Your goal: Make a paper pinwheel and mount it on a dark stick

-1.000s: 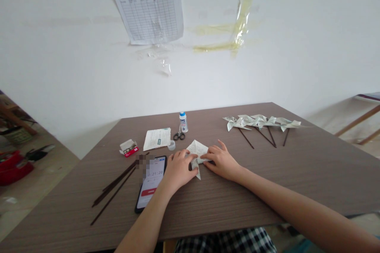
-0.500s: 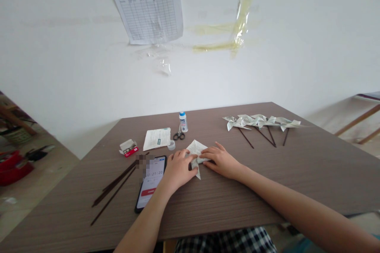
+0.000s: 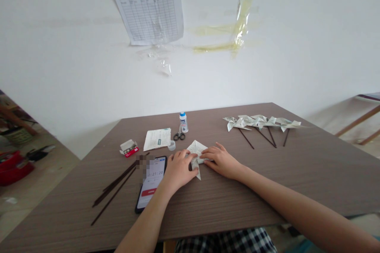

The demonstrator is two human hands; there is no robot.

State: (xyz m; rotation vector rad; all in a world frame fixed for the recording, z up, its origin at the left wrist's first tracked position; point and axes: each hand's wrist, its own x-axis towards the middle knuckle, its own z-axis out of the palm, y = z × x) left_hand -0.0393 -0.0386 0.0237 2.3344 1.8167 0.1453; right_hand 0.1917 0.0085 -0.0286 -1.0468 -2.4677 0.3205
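Note:
A piece of folded printed paper (image 3: 197, 148) lies on the brown table (image 3: 267, 182) in front of me. My left hand (image 3: 178, 170) pinches its near left part with thumb and fingers. My right hand (image 3: 221, 161) presses on its right side, fingers pointing left. Part of the paper is hidden under both hands.
A phone (image 3: 151, 182) with a lit screen lies left of my left hand, beside several dark sticks (image 3: 114, 189). Behind are scissors (image 3: 179, 135), a glue bottle (image 3: 183, 122), a paper stack (image 3: 157, 139), a small red box (image 3: 129, 148). Finished paper pinwheels (image 3: 261, 123) lie at the far right.
My right hand's fingers have drawn slightly inward over the paper. Little else has moved.

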